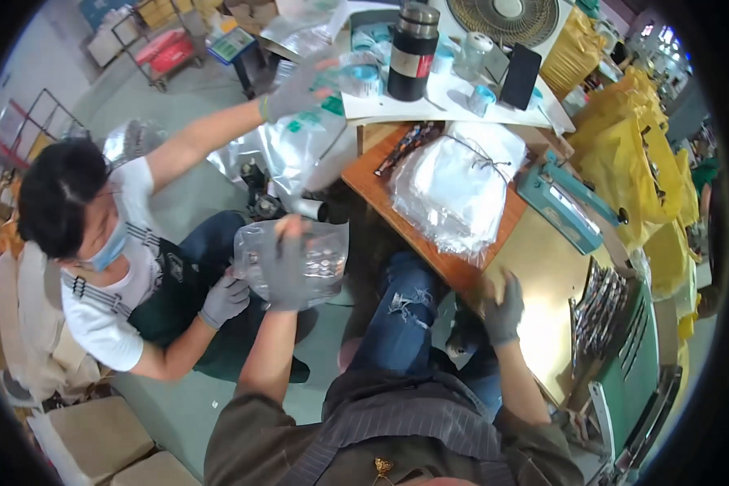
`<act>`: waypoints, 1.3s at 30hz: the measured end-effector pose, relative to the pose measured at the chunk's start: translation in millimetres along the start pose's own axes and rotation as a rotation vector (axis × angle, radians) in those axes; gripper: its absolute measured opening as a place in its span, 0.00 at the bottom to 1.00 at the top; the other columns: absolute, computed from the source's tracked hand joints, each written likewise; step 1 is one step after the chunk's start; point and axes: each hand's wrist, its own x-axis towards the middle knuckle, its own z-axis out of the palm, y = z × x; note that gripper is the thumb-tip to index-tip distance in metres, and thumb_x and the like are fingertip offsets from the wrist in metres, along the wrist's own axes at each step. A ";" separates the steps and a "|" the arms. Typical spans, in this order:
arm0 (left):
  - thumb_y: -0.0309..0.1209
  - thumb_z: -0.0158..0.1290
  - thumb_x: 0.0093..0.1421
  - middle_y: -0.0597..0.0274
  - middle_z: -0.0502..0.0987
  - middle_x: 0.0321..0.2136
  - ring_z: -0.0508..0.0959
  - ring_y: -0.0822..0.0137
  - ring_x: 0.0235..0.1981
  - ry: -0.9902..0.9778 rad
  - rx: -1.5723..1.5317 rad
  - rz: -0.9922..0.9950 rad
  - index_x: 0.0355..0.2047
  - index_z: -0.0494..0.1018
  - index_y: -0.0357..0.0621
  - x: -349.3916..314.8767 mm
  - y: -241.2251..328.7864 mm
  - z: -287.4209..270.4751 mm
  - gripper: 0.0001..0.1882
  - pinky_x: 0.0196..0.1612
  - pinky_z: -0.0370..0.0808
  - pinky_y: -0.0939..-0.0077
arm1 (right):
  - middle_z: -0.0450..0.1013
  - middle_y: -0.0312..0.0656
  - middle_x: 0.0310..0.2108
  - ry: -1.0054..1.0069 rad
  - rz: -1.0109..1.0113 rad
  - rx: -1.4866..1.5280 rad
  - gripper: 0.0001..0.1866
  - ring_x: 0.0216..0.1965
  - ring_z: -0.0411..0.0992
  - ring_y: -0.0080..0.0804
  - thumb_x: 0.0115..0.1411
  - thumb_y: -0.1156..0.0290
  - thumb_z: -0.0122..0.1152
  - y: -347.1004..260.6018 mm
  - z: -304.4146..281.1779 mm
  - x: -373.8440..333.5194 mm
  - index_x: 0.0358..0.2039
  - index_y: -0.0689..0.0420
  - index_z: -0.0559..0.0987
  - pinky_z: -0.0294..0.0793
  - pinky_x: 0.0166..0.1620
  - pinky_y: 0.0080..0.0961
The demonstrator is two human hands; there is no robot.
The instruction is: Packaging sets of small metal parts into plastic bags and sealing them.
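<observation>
While both hands wear grey gloves, each sits at a different spot — lines below.

Left hand [287,271]: raised in front of the person, fingers closed around the top edge of a clear plastic bag [320,259] — pinching it.
Clear plastic bag: hangs in the air over the floor, left of the person's knee in torn jeans [401,312]; small round items show through its wall, too blurred to tell apart.
Co-worker's hand [225,298]: gloved too, touching the same bag from the lower left side.
Co-worker's other hand [300,89]: stretched up toward the tape rolls [364,77] on the white sheet.
Right hand [502,306]: resting at the near edge of the wooden table [535,275], fingers curled; whether it grips anything I cannot tell.
Stack of clear bags [458,186]: lies on the table, well apart from the held bag.
Teal heat sealer [563,202]: just right of that stack.
Black flask [413,49]: upright at the far end.
</observation>
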 end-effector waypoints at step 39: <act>0.35 0.55 0.51 0.55 0.73 0.29 0.72 0.55 0.39 -1.118 0.007 0.891 0.28 0.72 0.41 29.9 252.8 90.1 0.10 0.49 0.64 0.57 | 0.72 0.46 0.22 -0.235 -0.274 0.370 0.05 0.21 0.69 0.30 0.53 0.72 0.59 -55.6 -167.0 92.9 0.30 0.59 0.77 0.69 0.28 0.25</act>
